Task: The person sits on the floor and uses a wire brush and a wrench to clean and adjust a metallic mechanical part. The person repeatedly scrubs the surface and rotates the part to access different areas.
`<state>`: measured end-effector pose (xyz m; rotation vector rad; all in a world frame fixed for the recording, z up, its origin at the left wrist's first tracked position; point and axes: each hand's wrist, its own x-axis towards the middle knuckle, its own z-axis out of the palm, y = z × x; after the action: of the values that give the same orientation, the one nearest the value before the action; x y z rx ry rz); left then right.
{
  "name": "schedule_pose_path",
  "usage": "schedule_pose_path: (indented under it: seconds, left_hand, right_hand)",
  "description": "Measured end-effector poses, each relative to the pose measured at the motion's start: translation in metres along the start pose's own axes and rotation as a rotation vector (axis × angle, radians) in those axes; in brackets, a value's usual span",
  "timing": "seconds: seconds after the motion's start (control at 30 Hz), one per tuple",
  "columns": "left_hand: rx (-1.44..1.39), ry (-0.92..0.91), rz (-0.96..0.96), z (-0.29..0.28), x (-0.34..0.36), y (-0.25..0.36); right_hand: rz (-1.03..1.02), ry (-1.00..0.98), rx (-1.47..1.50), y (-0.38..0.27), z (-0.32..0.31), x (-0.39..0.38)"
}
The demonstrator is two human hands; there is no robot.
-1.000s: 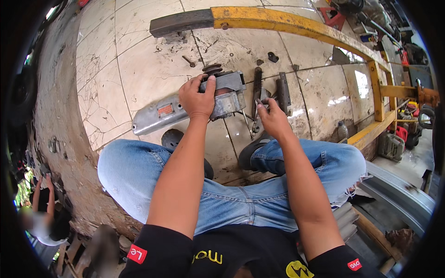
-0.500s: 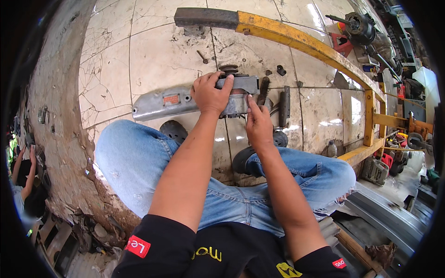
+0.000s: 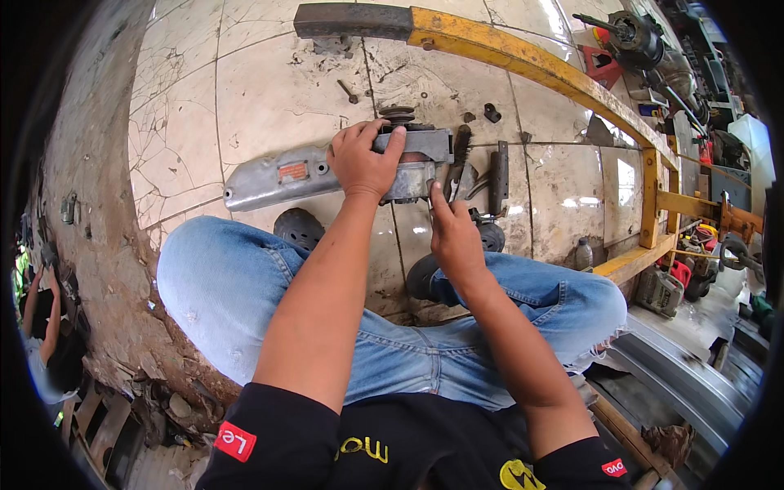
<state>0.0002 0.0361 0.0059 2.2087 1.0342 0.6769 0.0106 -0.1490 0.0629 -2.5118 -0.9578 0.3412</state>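
On the tiled floor in front of my legs lies a long silver-grey metal cover (image 3: 261, 184) with an orange label. At its right end sits a boxy grey metal part (image 3: 428, 144), and a dark round pulley-like piece (image 3: 398, 114) shows just beyond it. My left hand (image 3: 365, 163) grips the boxy part from above, thumb along its near side and fingers over the far side. Held low at the near right edge of the metal is my right hand (image 3: 457, 241), fingers closed with the index finger pointing forward. Whatever thin thing it pinches is mostly hidden.
Right of the part lie a wire brush (image 3: 460, 151) and a dark flat bar (image 3: 499, 180). A bolt (image 3: 349, 91) and small dark pieces (image 3: 492, 113) are scattered farther off. A yellow steel frame (image 3: 539, 65) arches across the far and right sides. A plastic bottle (image 3: 583, 255) stands near my right knee.
My right hand has shifted slightly down and left along the edge of the metal. The left hand keeps its hold. The whole view has shifted slightly.
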Motion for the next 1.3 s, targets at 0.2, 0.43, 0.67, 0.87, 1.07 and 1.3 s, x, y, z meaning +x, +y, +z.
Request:
schedule_pose_path:
  seconds: [0.2, 0.43, 0.67, 0.87, 1.07, 1.3]
  left_hand:
    - [-0.034, -0.021, -0.022, 0.002, -0.002, 0.003]
    - [-0.004, 0.013, -0.001, 0.005, 0.003, 0.001]
    - [-0.07, -0.071, -0.057, 0.007, 0.005, -0.004]
    - [-0.049, -0.103, -0.069, 0.005, 0.004, -0.005]
    - [-0.065, -0.056, -0.027, 0.008, 0.007, -0.006]
    - [-0.054, -0.069, 0.008, 0.005, 0.006, -0.001]
  right_hand:
    - [0.067, 0.014, -0.016, -0.004, -0.002, 0.018]
    - [0.062, 0.012, -0.011, -0.01, -0.001, 0.017]
    - [0.051, 0.011, 0.037, -0.008, 0.003, -0.003]
    - [0.1, -0.011, 0.105, -0.014, 0.001, -0.01]
    - [0.149, 0.018, 0.084, -0.014, 0.001, 0.017]
    - [0.142, 0.029, 0.095, -0.015, 0.001, 0.009]
